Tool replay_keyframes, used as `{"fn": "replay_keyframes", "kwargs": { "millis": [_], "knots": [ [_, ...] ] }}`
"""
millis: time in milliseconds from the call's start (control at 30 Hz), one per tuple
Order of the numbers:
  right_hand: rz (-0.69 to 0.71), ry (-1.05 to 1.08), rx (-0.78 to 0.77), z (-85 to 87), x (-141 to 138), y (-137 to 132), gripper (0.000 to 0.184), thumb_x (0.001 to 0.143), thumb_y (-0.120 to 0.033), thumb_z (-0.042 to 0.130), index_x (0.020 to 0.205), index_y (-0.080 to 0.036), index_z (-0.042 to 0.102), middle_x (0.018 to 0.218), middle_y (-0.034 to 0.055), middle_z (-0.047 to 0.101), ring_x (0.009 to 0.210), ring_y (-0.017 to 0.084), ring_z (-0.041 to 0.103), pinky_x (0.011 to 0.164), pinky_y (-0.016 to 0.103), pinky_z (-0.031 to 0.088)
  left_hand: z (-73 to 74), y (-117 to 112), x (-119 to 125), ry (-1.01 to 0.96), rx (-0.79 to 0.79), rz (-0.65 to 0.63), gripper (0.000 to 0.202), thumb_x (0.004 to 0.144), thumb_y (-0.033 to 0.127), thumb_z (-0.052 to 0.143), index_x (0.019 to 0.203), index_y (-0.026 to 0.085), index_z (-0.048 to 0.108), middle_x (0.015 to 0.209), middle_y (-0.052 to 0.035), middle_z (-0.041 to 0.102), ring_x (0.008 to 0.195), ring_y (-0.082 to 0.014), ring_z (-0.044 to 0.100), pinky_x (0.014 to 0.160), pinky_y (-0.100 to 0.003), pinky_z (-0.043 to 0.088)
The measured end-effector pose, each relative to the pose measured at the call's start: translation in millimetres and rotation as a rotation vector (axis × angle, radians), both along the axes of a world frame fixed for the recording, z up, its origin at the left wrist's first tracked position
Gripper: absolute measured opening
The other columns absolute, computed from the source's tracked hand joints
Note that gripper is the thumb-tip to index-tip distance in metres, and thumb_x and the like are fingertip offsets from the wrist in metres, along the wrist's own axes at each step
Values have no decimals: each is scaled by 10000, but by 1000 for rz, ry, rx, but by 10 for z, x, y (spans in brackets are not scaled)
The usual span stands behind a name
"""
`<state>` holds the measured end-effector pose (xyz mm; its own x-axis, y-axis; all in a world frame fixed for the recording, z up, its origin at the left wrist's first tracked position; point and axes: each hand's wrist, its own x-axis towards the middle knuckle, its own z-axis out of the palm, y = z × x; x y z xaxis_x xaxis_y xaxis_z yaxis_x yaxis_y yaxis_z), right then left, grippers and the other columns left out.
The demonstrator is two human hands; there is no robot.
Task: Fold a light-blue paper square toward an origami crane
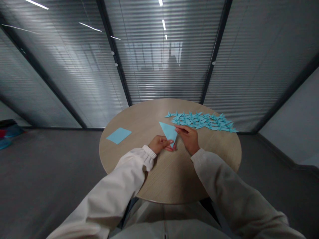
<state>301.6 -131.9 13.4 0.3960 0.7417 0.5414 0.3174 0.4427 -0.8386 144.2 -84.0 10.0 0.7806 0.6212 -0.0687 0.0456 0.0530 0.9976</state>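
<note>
A light blue paper folded into a triangle (168, 130) rests on the round wooden table (171, 179) between my hands. My left hand (160, 144) pinches its near corner with closed fingers. My right hand (188, 136) grips the right corner, fingers curled on the paper's edge. Both arms wear pale long sleeves.
Several folded blue paper cranes (203, 120) lie in rows on the table's far right. A stack of flat blue square sheets (119, 135) sits at the far left. Glass walls with blinds stand behind the table; grey floor surrounds it.
</note>
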Motion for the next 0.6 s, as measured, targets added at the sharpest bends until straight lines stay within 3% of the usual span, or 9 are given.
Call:
{"fn": "replay_keyframes", "kwargs": {
  "millis": [267,600],
  "knots": [
    [-7,72,14,-2,-3,9,243,712,-356,611,859,-181,696,850,50,696,764,172,626,745,309,485,-21,-21,16,17,-98,14,491,563,457,740,841,61,656,875,-169,687,790,-231,658,716,-357,521],
    [14,112,-33,5,-3,16,272,684,-373,627,856,-172,690,823,56,694,725,168,619,698,303,487,-34,14,-8,3,-98,-55,432,598,437,729,771,55,624,668,-125,682,607,-186,655,645,-336,527]
  ]
}}
